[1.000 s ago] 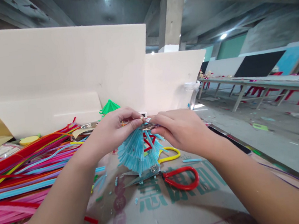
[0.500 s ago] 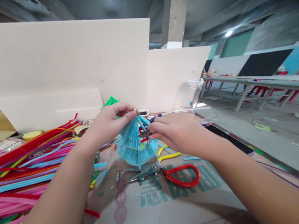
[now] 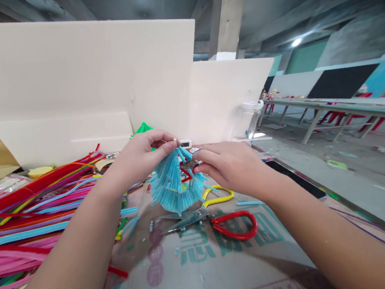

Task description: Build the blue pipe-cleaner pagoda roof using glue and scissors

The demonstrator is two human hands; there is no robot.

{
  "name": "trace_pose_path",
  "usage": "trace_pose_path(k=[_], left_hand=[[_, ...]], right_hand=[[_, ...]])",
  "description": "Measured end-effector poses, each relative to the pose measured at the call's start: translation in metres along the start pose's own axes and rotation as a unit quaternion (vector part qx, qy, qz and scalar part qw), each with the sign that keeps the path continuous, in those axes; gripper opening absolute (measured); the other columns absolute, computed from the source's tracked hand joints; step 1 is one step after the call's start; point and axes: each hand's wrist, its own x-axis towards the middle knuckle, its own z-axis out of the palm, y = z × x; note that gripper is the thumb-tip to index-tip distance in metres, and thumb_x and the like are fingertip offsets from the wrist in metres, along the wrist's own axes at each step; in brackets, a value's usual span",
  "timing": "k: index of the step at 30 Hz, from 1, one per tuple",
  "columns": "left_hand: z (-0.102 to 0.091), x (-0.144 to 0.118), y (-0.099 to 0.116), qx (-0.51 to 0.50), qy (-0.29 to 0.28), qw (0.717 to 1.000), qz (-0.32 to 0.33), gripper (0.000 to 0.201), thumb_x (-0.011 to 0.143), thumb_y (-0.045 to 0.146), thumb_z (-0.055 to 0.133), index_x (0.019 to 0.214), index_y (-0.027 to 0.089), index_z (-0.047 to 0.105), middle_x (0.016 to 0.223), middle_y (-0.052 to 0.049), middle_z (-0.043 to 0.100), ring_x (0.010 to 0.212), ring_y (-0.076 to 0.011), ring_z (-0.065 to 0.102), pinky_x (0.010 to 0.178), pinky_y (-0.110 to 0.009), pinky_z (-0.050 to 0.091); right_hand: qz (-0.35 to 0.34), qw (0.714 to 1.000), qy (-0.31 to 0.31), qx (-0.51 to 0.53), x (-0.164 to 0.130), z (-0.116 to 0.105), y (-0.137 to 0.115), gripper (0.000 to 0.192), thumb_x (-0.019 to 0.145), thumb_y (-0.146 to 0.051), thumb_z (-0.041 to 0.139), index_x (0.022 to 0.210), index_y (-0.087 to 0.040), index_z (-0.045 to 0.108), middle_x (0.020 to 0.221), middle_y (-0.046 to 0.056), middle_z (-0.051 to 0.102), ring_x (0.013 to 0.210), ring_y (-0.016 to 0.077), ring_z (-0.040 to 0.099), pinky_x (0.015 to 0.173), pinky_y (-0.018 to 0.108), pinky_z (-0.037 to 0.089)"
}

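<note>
Fuzzy pipe cleaners [image 3: 30,214]; matt printed cardboard [image 3: 207,272]; scissors [image 3: 218,220] (glossy red handles).

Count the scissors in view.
2: red-handled scissors on the cardboard below the blue craft; yellow-handled scissors just behind, blades hidden by the craft. More may hide under clutter.

Light-blue fan [image 3: 171,188]; red-handled scissors [image 3: 234,225]; yellow loop [image 3: 219,195]; multicoloured pipe cleaners [image 3: 30,214].

Left hand [image 3: 140,157] pinches top of blue cone [image 3: 172,186]; right hand [image 3: 231,165] grips a small dark tool at its side. Scissors [image 3: 210,219] lie on cardboard [image 3: 206,268] just below. Pipe cleaners [image 3: 30,214] piled left.
</note>
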Motion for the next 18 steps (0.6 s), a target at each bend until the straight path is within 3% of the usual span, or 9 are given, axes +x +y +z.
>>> trace_pose_path(k=[18], left_hand=[[-0.0002, -0.0029, 0.0094, 0.01, -0.009, 1.0, 0.017, 0.029, 0.091, 0.044, 0.054, 0.092, 0.02, 0.071, 0.088, 0.0, 0.071, 0.084, -0.0162, 0.063, 0.074, -0.025, 0.048]], right_hand=[[-0.014, 0.999, 0.01, 0.03, -0.0018, 0.006, 0.003, 0.023, 0.099, -0.03, 0.045, 0.099, -0.018, 0.065, 0.099, 0.007, 0.072, 0.086, 0.0194, 0.065, 0.067, 0.029, 0.039]])
